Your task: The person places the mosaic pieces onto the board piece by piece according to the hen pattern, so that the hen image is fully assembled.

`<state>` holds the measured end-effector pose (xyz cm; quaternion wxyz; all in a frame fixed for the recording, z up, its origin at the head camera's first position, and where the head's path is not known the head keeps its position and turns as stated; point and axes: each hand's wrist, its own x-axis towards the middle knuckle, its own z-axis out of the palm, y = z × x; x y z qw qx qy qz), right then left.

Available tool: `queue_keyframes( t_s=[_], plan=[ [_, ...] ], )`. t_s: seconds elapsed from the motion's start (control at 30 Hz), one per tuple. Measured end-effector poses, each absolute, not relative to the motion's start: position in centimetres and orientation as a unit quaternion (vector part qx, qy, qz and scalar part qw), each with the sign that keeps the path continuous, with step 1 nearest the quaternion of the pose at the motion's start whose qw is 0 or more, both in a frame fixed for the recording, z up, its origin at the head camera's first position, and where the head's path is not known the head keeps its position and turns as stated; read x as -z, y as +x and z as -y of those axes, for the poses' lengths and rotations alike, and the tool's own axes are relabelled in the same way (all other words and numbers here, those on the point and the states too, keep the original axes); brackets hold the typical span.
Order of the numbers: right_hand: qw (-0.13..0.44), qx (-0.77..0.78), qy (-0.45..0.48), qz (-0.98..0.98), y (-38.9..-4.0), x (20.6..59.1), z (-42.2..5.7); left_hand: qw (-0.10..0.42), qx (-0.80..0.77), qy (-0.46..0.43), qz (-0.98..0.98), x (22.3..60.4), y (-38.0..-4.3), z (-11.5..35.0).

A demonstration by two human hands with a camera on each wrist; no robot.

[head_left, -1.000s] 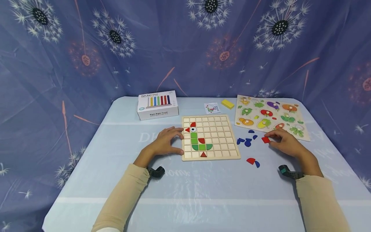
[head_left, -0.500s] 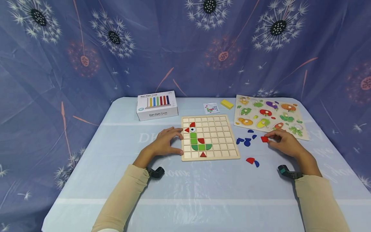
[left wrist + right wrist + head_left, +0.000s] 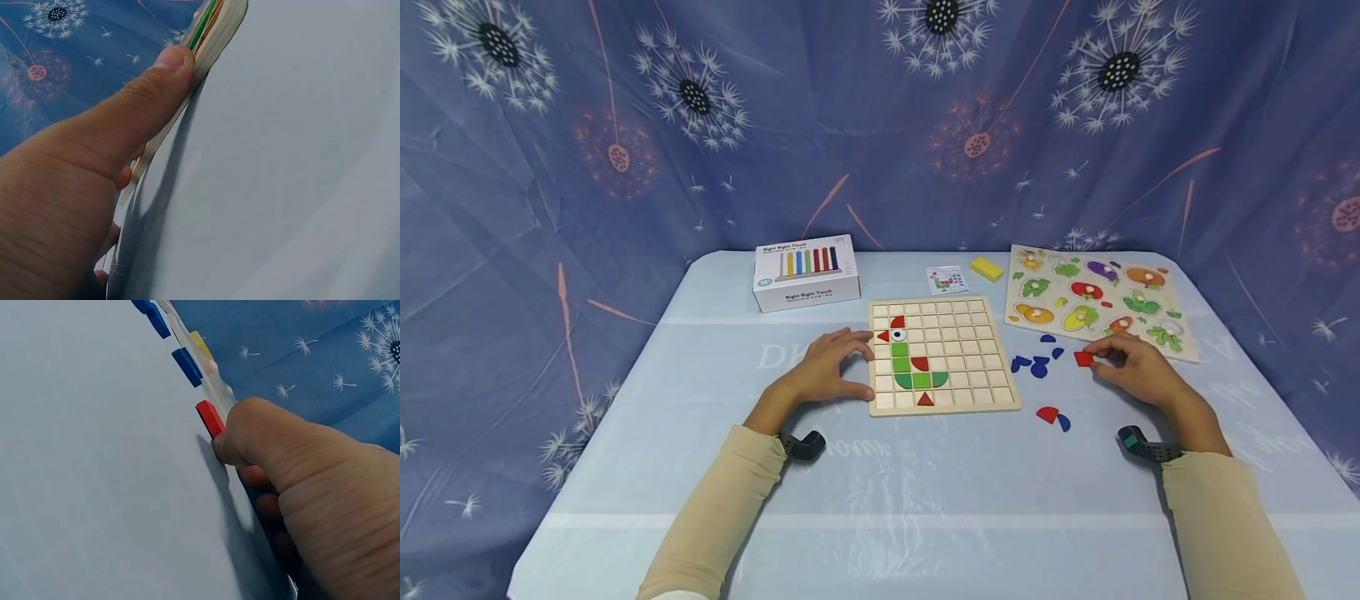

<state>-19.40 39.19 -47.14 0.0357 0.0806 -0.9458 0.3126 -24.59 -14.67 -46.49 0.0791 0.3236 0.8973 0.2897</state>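
Observation:
My left hand (image 3: 833, 367) rests at the left edge of a light wooden grid board (image 3: 977, 358), thumb and fingers spread along that edge. In the left wrist view the thumb (image 3: 140, 97) lies straight against the board's side. On the board, green, red and white-eye pieces form a bird shape, with a red triangle (image 3: 926, 399) near the bottom. To the right of the board, my right hand (image 3: 1135, 371) pinches a red square block (image 3: 1083, 359) between thumb and fingers. In the right wrist view the red block (image 3: 210, 419) sticks out past the thumb tip.
Several blue pieces (image 3: 1039, 367) lie between board and right hand; a red quarter-circle piece (image 3: 1047, 414) lies nearer. Behind are a white box (image 3: 808, 279), a picture card (image 3: 947, 281), a yellow block (image 3: 987, 268) and a vegetable puzzle board (image 3: 1060, 292).
The whole head view shifts very slightly left. The hands stay in nearly the same places, the right one still pinching the red square block.

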Motion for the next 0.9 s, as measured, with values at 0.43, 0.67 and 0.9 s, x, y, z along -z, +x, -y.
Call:
queue_keyframes(
  t_s=[0.43, 0.67, 0.9],
  plan=[
    [0.074, -0.312, 0.133, 0.938, -19.9, 47.1, -38.3, 0.084, -0.288, 0.32, -0.899, 46.3, -24.6, 14.7],
    [0.07, -0.314, 0.143, 0.936, -20.3, 47.1, -37.3, 0.087, -0.284, 0.316, -0.901, 46.3, -24.6, 14.6],
    [0.081, -0.309, 0.161, 0.934, -20.3, 46.6, -36.4, 0.09, -0.289, 0.316, -0.899, 46.3, -24.6, 14.6]
  ],
)
